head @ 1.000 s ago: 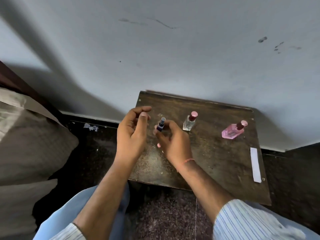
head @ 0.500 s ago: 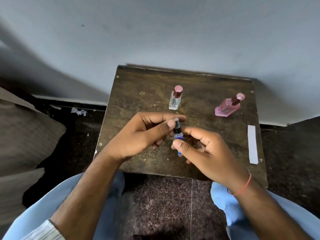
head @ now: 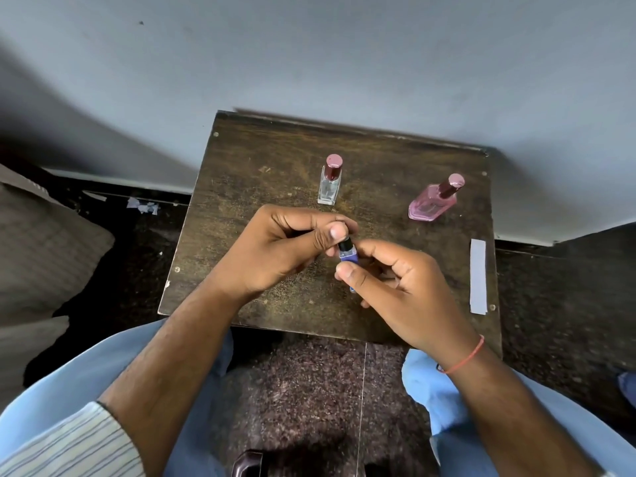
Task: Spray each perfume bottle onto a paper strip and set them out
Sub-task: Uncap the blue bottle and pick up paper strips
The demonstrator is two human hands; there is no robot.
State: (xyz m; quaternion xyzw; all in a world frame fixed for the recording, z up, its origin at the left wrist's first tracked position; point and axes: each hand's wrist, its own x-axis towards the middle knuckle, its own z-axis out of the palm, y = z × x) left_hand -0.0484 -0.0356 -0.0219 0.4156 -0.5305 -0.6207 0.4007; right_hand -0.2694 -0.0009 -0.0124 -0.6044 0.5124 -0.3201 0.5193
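Two bottles (head: pixel 329 182) behind hands (head: pixel 406 290), paper strip (head: pixel 478 277) right

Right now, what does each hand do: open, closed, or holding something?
Left hand: closed, its fingers pinch the black cap of the blue bottle.
Right hand: closed, holding the blue bottle's body.

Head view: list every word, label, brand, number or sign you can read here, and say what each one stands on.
No readable text anywhere in this view.
Blue bottle, held by the left hand and right hand: no label shows.
Clear bottle: no print visible.
Pink bottle: a faint darker patch on its face, too blurred to read.
Paper strip: blank.
Table: only scratches and stains.
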